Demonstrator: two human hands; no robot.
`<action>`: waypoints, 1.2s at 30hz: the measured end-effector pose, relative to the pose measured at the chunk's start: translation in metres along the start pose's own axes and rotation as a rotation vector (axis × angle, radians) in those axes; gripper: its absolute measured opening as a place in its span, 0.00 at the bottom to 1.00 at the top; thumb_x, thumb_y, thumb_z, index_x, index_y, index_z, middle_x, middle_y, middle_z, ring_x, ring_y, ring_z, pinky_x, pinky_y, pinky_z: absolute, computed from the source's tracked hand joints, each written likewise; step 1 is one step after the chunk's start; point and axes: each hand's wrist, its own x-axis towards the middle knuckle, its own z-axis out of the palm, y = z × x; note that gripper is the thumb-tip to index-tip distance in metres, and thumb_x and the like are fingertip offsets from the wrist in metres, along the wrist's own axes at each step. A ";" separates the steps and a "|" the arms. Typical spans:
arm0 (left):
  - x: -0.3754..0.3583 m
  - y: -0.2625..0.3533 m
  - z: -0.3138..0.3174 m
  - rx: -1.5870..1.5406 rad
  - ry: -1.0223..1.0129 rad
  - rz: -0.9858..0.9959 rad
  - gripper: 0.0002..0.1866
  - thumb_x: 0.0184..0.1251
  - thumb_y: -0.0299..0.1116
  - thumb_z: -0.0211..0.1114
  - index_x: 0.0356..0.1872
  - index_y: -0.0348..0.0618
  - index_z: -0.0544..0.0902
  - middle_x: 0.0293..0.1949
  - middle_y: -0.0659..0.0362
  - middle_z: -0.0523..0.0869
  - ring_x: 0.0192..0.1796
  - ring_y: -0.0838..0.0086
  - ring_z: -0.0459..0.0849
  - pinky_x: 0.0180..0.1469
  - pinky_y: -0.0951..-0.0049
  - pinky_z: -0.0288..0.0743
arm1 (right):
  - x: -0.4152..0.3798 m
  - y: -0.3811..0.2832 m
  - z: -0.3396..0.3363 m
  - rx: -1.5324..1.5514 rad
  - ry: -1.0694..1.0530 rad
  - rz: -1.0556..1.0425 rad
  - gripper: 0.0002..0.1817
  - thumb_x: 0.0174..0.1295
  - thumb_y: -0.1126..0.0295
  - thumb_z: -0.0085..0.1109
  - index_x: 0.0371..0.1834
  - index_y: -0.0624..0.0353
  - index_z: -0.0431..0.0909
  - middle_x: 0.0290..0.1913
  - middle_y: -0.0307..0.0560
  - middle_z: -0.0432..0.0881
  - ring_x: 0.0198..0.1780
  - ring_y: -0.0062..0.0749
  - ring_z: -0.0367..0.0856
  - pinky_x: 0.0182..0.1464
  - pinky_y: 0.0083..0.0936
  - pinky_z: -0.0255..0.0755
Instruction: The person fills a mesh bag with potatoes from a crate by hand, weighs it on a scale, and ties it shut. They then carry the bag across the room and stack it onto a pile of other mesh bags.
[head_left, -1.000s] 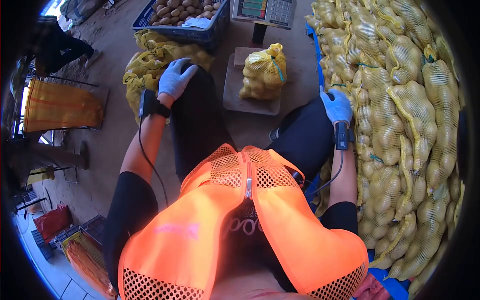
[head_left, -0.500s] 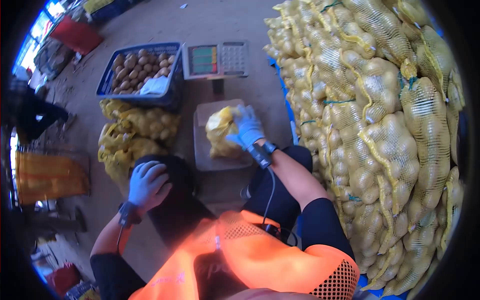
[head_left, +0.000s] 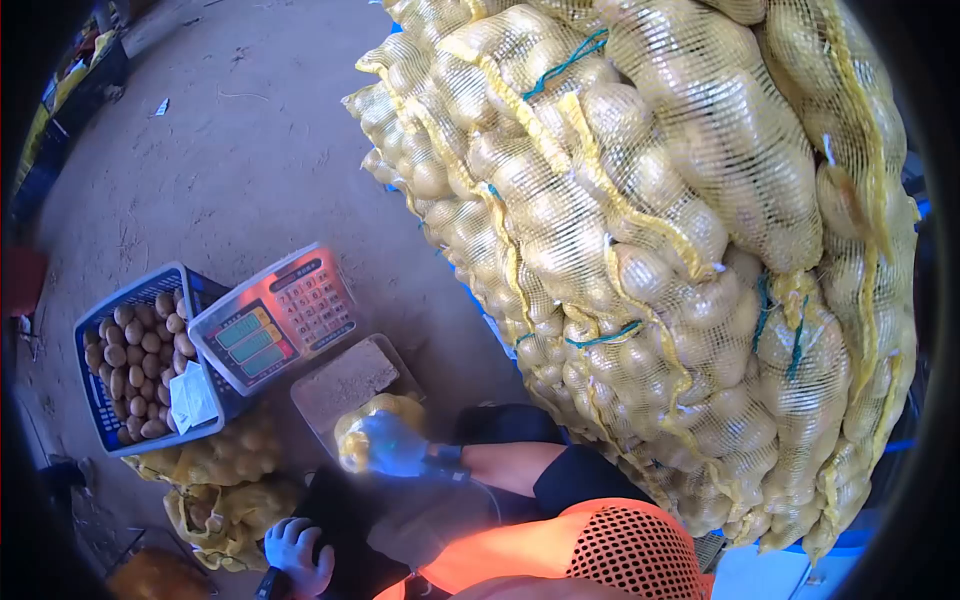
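My right hand, in a light blue glove, has its fingers closed on the gathered top of a yellow mesh bag of potatoes. The bag is over the near part of the scale's tray, whose far part shows bare. Behind the tray stands the scale's display and keypad. My left hand, gloved too, rests by my leg with its fingers apart and holds nothing.
A blue crate of potatoes with a pale cloth stands at the left. Filled mesh bags lie below it. A tall stack of filled mesh bags takes up the right side. An orange container is at the lower left.
The view has turned and shifted right, so the stack looks larger and the scale sits lower left. My right hand and the bag are now over the tray's near part. My left hand still rests by my leg.
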 end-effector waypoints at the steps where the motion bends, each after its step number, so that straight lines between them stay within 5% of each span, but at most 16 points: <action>1: 0.005 0.000 -0.001 -0.037 -0.057 -0.035 0.14 0.42 0.37 0.67 0.32 0.43 0.80 0.38 0.53 0.82 0.43 0.53 0.79 0.47 0.55 0.71 | -0.001 -0.010 0.007 0.010 0.018 0.002 0.09 0.60 0.67 0.54 0.41 0.57 0.74 0.39 0.46 0.76 0.41 0.39 0.76 0.42 0.33 0.69; 3: 0.015 0.003 -0.008 -0.080 -0.112 -0.044 0.13 0.45 0.37 0.66 0.33 0.43 0.81 0.39 0.53 0.83 0.43 0.53 0.79 0.47 0.54 0.72 | -0.004 -0.044 0.012 -0.583 0.264 -0.129 0.07 0.54 0.65 0.61 0.27 0.55 0.77 0.27 0.43 0.80 0.33 0.42 0.80 0.36 0.36 0.70; 4: 0.014 -0.004 -0.004 -0.101 -0.153 -0.082 0.13 0.47 0.38 0.65 0.33 0.43 0.82 0.39 0.52 0.83 0.44 0.53 0.79 0.48 0.54 0.72 | -0.010 -0.027 0.004 0.301 0.158 -0.009 0.06 0.56 0.69 0.58 0.23 0.58 0.76 0.25 0.46 0.78 0.30 0.40 0.78 0.33 0.33 0.68; 5: 0.014 -0.005 -0.002 -0.121 -0.203 -0.122 0.12 0.49 0.38 0.64 0.34 0.44 0.82 0.39 0.52 0.83 0.44 0.52 0.79 0.48 0.54 0.72 | 0.005 -0.033 0.018 0.884 -0.282 -0.225 0.06 0.56 0.74 0.54 0.22 0.61 0.73 0.24 0.48 0.75 0.27 0.38 0.74 0.32 0.31 0.67; 8: 0.018 0.010 -0.016 -0.128 -0.322 -0.245 0.14 0.55 0.41 0.61 0.37 0.43 0.83 0.41 0.49 0.83 0.47 0.51 0.79 0.51 0.54 0.72 | -0.012 -0.158 0.077 1.080 -0.180 -0.577 0.05 0.54 0.73 0.54 0.24 0.63 0.73 0.25 0.50 0.73 0.27 0.37 0.71 0.32 0.29 0.65; 10: 0.029 0.025 -0.022 -0.146 -0.475 -0.400 0.18 0.59 0.45 0.58 0.42 0.43 0.83 0.45 0.47 0.82 0.50 0.50 0.78 0.55 0.53 0.71 | -0.031 -0.159 0.107 0.730 0.368 -0.293 0.05 0.57 0.73 0.53 0.28 0.63 0.75 0.27 0.51 0.74 0.28 0.35 0.70 0.33 0.29 0.64; 11: 0.037 0.032 -0.026 -0.137 -0.568 -0.448 0.21 0.61 0.47 0.57 0.45 0.43 0.82 0.48 0.45 0.81 0.53 0.49 0.77 0.58 0.53 0.70 | -0.034 -0.198 0.108 0.719 0.392 -0.329 0.05 0.57 0.73 0.53 0.28 0.63 0.75 0.27 0.51 0.74 0.28 0.35 0.70 0.33 0.29 0.64; 13: 0.042 0.047 -0.019 -0.050 -0.674 -0.702 0.30 0.65 0.54 0.51 0.59 0.42 0.74 0.58 0.41 0.76 0.61 0.48 0.73 0.64 0.53 0.66 | -0.039 -0.305 0.112 1.086 0.065 -0.119 0.07 0.59 0.70 0.55 0.30 0.63 0.77 0.28 0.50 0.74 0.28 0.33 0.70 0.32 0.30 0.64; 14: 0.041 0.049 -0.007 -0.178 -0.578 -0.884 0.26 0.67 0.53 0.51 0.59 0.49 0.76 0.59 0.41 0.75 0.62 0.51 0.73 0.62 0.55 0.68 | -0.034 -0.264 0.128 1.197 0.050 -0.417 0.13 0.66 0.61 0.54 0.30 0.59 0.77 0.27 0.44 0.74 0.28 0.27 0.69 0.31 0.25 0.63; 15: 0.031 0.047 0.020 -1.112 -0.230 -0.795 0.23 0.69 0.50 0.50 0.60 0.52 0.76 0.59 0.41 0.76 0.60 0.50 0.75 0.65 0.55 0.64 | -0.046 -0.312 0.141 1.195 0.056 -0.432 0.13 0.66 0.61 0.54 0.30 0.59 0.77 0.27 0.44 0.74 0.28 0.27 0.69 0.31 0.25 0.63; 17: 0.065 0.112 -0.027 -1.394 -0.331 -0.642 0.22 0.68 0.48 0.52 0.58 0.51 0.77 0.56 0.43 0.77 0.58 0.52 0.76 0.63 0.55 0.64 | -0.089 -0.455 0.160 -0.235 0.537 0.447 0.20 0.69 0.50 0.50 0.36 0.57 0.76 0.31 0.36 0.76 0.30 0.16 0.69 0.28 0.19 0.65; 21: 0.125 0.231 -0.179 -0.774 -0.394 -0.133 0.19 0.66 0.46 0.54 0.53 0.51 0.78 0.51 0.47 0.79 0.55 0.55 0.78 0.59 0.55 0.65 | -0.128 -0.564 0.190 0.071 0.776 0.115 0.24 0.71 0.47 0.46 0.32 0.57 0.78 0.25 0.33 0.75 0.31 0.14 0.68 0.34 0.17 0.65; 23: 0.131 0.272 -0.248 -0.522 -0.325 0.037 0.18 0.64 0.45 0.55 0.51 0.50 0.79 0.49 0.49 0.81 0.53 0.57 0.79 0.57 0.55 0.66 | -0.153 -0.611 0.211 -0.321 0.860 0.110 0.26 0.73 0.47 0.40 0.30 0.57 0.75 0.23 0.31 0.68 0.28 0.14 0.63 0.34 0.16 0.61; 26: 0.128 0.319 -0.330 -0.196 -0.200 0.193 0.16 0.62 0.43 0.57 0.47 0.50 0.81 0.45 0.52 0.83 0.51 0.59 0.80 0.54 0.55 0.67 | -0.172 -0.620 0.205 0.163 0.854 0.009 0.25 0.72 0.45 0.39 0.25 0.51 0.68 0.21 0.30 0.60 0.23 0.17 0.58 0.32 0.16 0.58; 29: 0.115 0.354 -0.384 0.038 -0.077 0.220 0.14 0.60 0.41 0.59 0.44 0.49 0.82 0.41 0.55 0.84 0.48 0.62 0.81 0.51 0.55 0.68 | -0.174 -0.654 0.226 0.508 0.870 -0.026 0.23 0.72 0.46 0.42 0.23 0.48 0.65 0.20 0.30 0.61 0.23 0.17 0.59 0.28 0.15 0.58; 36: 0.055 0.297 -0.398 0.059 0.161 -0.047 0.09 0.51 0.41 0.66 0.30 0.51 0.85 0.34 0.57 0.84 0.43 0.57 0.80 0.44 0.53 0.63 | -0.128 -0.662 0.266 -0.010 0.634 0.168 0.25 0.71 0.45 0.43 0.20 0.50 0.67 0.20 0.29 0.62 0.23 0.15 0.59 0.27 0.16 0.55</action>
